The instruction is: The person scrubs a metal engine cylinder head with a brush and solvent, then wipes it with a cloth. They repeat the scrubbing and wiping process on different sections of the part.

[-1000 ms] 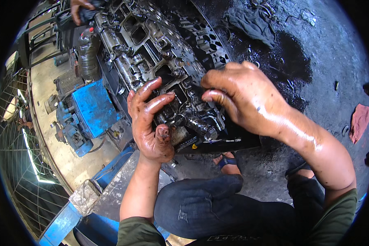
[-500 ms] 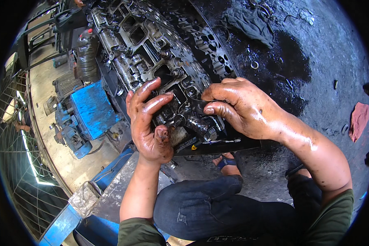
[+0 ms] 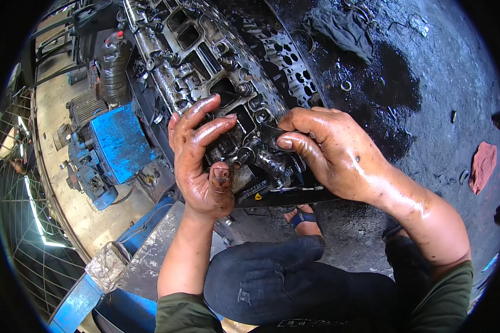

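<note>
An oily metal cylinder head [image 3: 203, 36] with square ports and bolt bosses lies before me, running from upper left to the middle. My left hand [image 3: 203, 158] is open over its near end, fingers spread and slightly curled, holding nothing. Across from it, my right hand [image 3: 339, 150] pinches a thin dark curved piece [image 3: 270, 135] between thumb and forefinger, just above the cylinder head's near end. The piece's exact kind is unclear, and its right end is hidden by the fingers. Both hands are shiny with oil.
A metal plate with several holes [image 3: 289, 58] lies right of the cylinder head. Beyond it are a dark rag [image 3: 341, 33], a metal ring [image 3: 346, 86] and a red cloth [image 3: 483, 166]. Left stand a blue-topped machine [image 3: 119, 141] and a dark plastic bottle [image 3: 115, 72].
The view has shifted slightly. My right hand has turned a little, and more of the curved piece shows. My left hand keeps nearly the same open pose.
</note>
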A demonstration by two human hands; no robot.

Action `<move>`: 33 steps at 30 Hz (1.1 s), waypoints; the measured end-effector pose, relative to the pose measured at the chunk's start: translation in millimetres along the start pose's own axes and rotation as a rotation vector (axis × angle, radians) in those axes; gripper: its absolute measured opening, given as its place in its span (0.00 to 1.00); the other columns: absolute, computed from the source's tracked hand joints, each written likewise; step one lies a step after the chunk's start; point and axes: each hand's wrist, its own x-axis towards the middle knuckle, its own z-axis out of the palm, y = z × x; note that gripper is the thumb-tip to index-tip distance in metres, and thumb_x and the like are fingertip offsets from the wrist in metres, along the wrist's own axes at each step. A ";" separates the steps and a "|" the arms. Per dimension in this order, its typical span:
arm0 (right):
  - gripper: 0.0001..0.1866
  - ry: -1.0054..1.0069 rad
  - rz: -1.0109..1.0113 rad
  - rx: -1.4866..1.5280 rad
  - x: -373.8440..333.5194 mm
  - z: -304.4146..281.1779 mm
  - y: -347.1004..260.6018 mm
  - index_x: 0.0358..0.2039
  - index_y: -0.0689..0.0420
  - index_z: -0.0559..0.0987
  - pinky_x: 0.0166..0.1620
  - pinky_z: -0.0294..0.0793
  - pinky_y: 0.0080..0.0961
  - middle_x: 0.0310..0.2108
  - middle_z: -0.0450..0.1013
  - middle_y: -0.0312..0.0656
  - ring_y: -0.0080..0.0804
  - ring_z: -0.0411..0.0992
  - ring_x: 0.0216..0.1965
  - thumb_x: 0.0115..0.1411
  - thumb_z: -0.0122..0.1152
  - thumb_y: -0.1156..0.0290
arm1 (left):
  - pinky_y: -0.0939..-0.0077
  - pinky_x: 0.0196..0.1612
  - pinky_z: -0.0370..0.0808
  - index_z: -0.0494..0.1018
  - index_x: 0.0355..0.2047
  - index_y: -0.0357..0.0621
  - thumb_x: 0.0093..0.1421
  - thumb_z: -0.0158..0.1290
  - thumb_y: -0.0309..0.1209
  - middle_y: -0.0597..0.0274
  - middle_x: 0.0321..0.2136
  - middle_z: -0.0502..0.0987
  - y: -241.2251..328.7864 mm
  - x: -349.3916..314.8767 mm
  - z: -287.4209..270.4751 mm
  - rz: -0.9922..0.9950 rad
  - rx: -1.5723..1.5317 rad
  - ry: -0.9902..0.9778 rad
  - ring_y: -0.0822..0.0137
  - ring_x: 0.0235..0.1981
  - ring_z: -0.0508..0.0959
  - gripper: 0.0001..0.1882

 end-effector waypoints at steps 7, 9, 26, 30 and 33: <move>0.10 -0.020 0.274 0.044 3.7 5.9 -23.4 0.38 0.61 0.76 0.31 0.71 0.49 0.23 0.73 0.57 0.64 0.75 0.29 0.73 0.60 0.67 | 0.47 0.74 0.44 0.83 0.49 0.47 0.70 0.42 0.68 0.48 0.60 0.78 0.2 1.1 0.8 -0.006 -0.014 -0.002 0.51 0.65 0.73 0.39; 0.11 -0.021 0.269 -0.025 3.4 3.3 -29.5 0.38 0.62 0.75 0.30 0.71 0.50 0.23 0.73 0.58 0.64 0.75 0.28 0.73 0.59 0.67 | 0.47 0.74 0.44 0.83 0.49 0.47 0.70 0.42 0.68 0.49 0.60 0.78 -0.2 0.9 0.6 -0.004 -0.023 -0.002 0.51 0.65 0.73 0.38; 0.10 -0.018 0.185 -0.125 7.4 9.3 -24.3 0.40 0.59 0.75 0.33 0.74 0.50 0.27 0.77 0.55 0.63 0.78 0.33 0.73 0.59 0.64 | 0.46 0.75 0.44 0.83 0.50 0.47 0.69 0.46 0.66 0.50 0.59 0.79 -0.4 2.0 -0.2 0.017 -0.011 0.000 0.51 0.65 0.73 0.36; 0.10 -0.017 0.225 -0.120 13.1 7.9 -32.3 0.40 0.59 0.75 0.33 0.74 0.51 0.26 0.76 0.55 0.62 0.78 0.32 0.73 0.59 0.65 | 0.46 0.74 0.44 0.83 0.50 0.47 0.69 0.46 0.66 0.50 0.58 0.80 -0.5 1.3 -1.0 0.008 -0.019 0.002 0.51 0.64 0.74 0.35; 0.10 -0.037 0.266 -0.116 15.1 8.5 -36.0 0.40 0.60 0.75 0.33 0.74 0.51 0.25 0.76 0.56 0.62 0.78 0.32 0.73 0.58 0.65 | 0.46 0.74 0.45 0.83 0.50 0.47 0.69 0.47 0.66 0.51 0.57 0.80 -0.5 1.5 -2.4 0.012 0.010 -0.021 0.52 0.64 0.74 0.35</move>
